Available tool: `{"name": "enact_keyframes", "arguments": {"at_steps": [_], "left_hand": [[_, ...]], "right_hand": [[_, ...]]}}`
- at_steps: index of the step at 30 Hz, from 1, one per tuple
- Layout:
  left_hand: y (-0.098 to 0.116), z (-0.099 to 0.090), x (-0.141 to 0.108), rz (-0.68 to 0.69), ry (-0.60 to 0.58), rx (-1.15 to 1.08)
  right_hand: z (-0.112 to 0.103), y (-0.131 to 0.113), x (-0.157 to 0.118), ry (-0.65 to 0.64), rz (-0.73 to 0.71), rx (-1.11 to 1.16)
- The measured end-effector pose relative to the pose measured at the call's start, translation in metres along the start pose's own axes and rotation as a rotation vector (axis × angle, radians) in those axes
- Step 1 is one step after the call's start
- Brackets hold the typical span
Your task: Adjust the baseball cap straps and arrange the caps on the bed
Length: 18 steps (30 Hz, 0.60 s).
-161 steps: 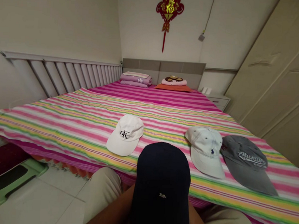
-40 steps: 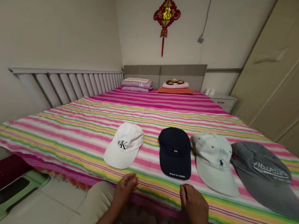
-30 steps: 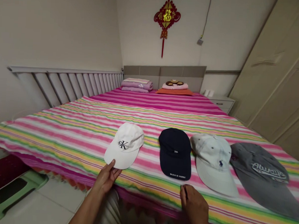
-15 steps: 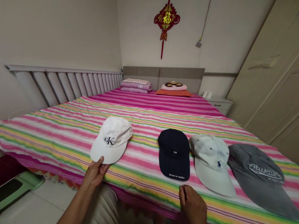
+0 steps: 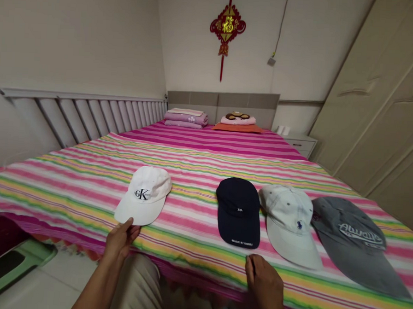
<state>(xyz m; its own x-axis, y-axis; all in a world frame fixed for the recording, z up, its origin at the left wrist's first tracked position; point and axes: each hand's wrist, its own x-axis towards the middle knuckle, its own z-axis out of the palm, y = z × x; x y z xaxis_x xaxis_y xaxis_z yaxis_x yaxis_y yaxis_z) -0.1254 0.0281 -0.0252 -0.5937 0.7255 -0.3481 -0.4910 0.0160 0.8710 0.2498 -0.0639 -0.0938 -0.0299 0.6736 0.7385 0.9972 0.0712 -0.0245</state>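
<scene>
My left hand (image 5: pixel 122 237) pinches the brim of a white baseball cap (image 5: pixel 147 193) with black "CK" lettering, thumb on top. That cap sits on the striped bedspread (image 5: pixel 191 186). To its right lies a navy baseball cap (image 5: pixel 239 207), brim facing me. My right hand (image 5: pixel 264 279) is curled on the bed edge just below the navy brim, apart from it; what its fingers hold, if anything, I cannot make out. A pale baseball cap (image 5: pixel 289 219) with a small dark emblem touches the navy one's right side. Farthest right is a grey baseball cap (image 5: pixel 350 240) with white lettering.
Folded purple bedding (image 5: pixel 185 119) and a pink-and-orange stack (image 5: pixel 239 122) lie by the headboard (image 5: pixel 244 101). A rail (image 5: pixel 91 114) runs along the left. A green stool (image 5: pixel 17 269) stands at lower left, a nightstand (image 5: pixel 299 143) and wardrobe (image 5: pixel 375 103) at right.
The white cap has shifted left and slightly lower with my left hand on its brim. My right hand and the other caps keep their places on the bed; the view has turned slightly.
</scene>
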Motion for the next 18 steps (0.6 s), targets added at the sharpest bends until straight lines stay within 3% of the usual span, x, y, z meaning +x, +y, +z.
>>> {"name": "enact_keyframes", "arguments": {"at_steps": [5, 11, 14, 18], "left_hand": [[0.01, 0.007, -0.004, 0.028, 0.021, -0.054], [0.001, 0.005, -0.007, -0.058, 0.011, -0.071], [-0.019, -0.004, -0.015, -0.194, -0.037, -0.038], [-0.045, -0.009, -0.029, -0.266, -0.147, 0.043]], "right_hand": [[0.001, -0.002, -0.001, -0.045, 0.07, 0.099], [-0.015, 0.008, 0.008, -0.181, 0.5, 0.584], [-0.031, 0.03, 0.01, -0.103, 0.679, 0.619], [-0.047, 0.067, 0.004, 0.191, 1.246, 0.943]]}}
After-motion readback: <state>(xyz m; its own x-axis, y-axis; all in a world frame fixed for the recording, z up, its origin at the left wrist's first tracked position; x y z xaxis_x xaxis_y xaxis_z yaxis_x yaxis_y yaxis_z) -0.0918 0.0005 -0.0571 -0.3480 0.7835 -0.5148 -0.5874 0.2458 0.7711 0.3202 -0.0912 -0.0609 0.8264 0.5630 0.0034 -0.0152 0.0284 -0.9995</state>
